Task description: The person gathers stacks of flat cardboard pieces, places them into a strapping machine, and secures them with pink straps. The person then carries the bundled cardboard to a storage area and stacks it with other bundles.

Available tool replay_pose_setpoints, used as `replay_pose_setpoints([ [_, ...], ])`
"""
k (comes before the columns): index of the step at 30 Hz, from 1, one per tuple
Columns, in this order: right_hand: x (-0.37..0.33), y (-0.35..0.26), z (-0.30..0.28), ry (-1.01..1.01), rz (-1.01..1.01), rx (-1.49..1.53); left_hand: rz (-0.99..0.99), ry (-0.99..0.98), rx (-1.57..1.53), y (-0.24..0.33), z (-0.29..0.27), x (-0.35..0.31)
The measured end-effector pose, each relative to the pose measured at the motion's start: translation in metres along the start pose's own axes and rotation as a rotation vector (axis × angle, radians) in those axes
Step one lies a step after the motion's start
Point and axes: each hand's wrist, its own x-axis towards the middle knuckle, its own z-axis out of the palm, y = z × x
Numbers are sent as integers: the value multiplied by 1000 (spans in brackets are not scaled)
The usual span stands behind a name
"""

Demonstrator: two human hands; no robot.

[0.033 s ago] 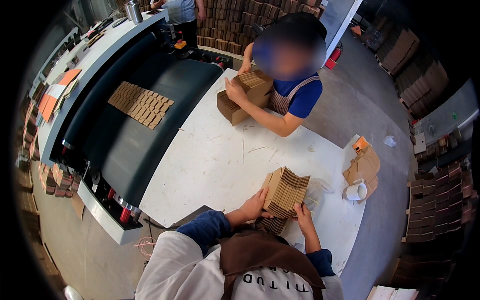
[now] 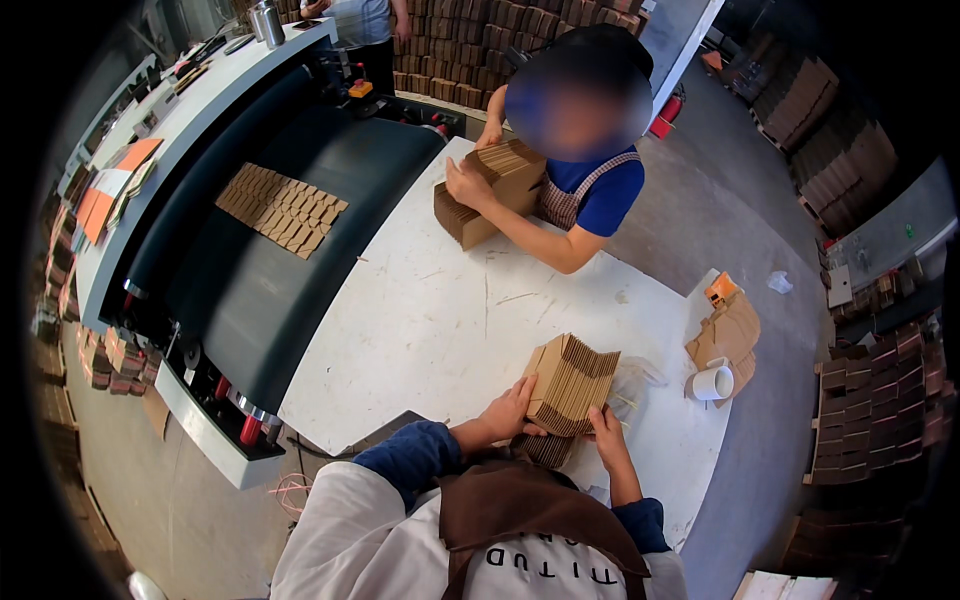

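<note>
A bundle of folded brown cardboard pieces (image 2: pixel 572 388) stands on the white table in front of me, its many edges packed side by side. My left hand (image 2: pixel 510 408) grips its left side, thumb up along the face. On the near right corner, my right hand (image 2: pixel 607 438) is closed with its fingers against the edges. More folded cardboard (image 2: pixel 543 450) lies just below the bundle, close to my apron and partly hidden. Beside the bundle, to its right, is crumpled clear plastic (image 2: pixel 638 382).
Across the white table (image 2: pixel 430 330), a co-worker holds another cardboard bundle (image 2: pixel 490 195). At left, a dark conveyor belt (image 2: pixel 250 310) carries flat cardboard pieces (image 2: pixel 282 210). A white mug (image 2: pixel 712 383) and loose cardboard (image 2: pixel 728 330) sit at the right edge. Stacked cardboard (image 2: pixel 870 410) stands beyond.
</note>
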Motion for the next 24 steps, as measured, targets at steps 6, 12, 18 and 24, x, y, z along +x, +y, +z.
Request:
replay_pose_setpoints([
  [6, -2, -2, 1, 16, 7, 14, 1, 1, 4, 2, -1, 0],
  [12, -1, 0, 3, 56, -11, 54, 1, -7, -2, 2, -3, 1],
  [18, -1, 1, 1, 30, 0, 17, 42, 30, -12, -1, 0, 1],
  [24, 1, 3, 1, 27, 0, 33, 65, 49, -9, -4, 1, 2],
])
